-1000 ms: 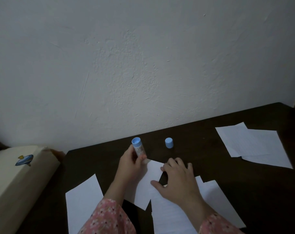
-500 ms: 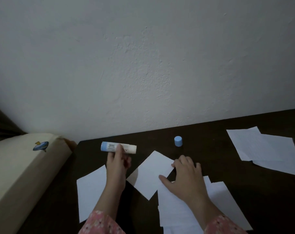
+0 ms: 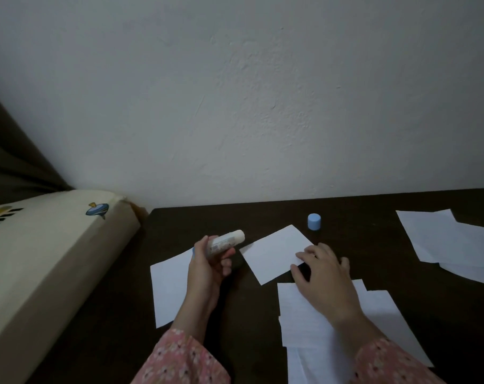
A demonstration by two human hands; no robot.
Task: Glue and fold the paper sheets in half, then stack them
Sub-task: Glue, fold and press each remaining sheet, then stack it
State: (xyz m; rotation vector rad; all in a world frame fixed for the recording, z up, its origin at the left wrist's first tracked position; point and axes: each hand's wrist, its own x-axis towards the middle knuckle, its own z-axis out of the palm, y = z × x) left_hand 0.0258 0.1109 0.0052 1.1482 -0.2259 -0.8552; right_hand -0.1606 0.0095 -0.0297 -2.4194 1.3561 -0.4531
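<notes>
While uncapped, glue stick [image 3: 224, 243] in left hand [image 3: 207, 268] grip; right hand [image 3: 322, 275] flat, fingers on folded sheet [image 3: 274, 253].

We see the left hand [image 3: 207, 268] gripping an uncapped glue stick [image 3: 224, 241], tip aimed up-right, lifted off the dark table [image 3: 373, 239]. Right hand [image 3: 322, 275] lies flat, fingers on the folded sheet [image 3: 274, 253]. Blue cap [image 3: 314, 221] stands upright just behind it. Sheet pile [image 3: 379, 314] under right wrist; single sheet [image 3: 170, 289] left; more sheets [image 3: 451, 239] far right.
</notes>
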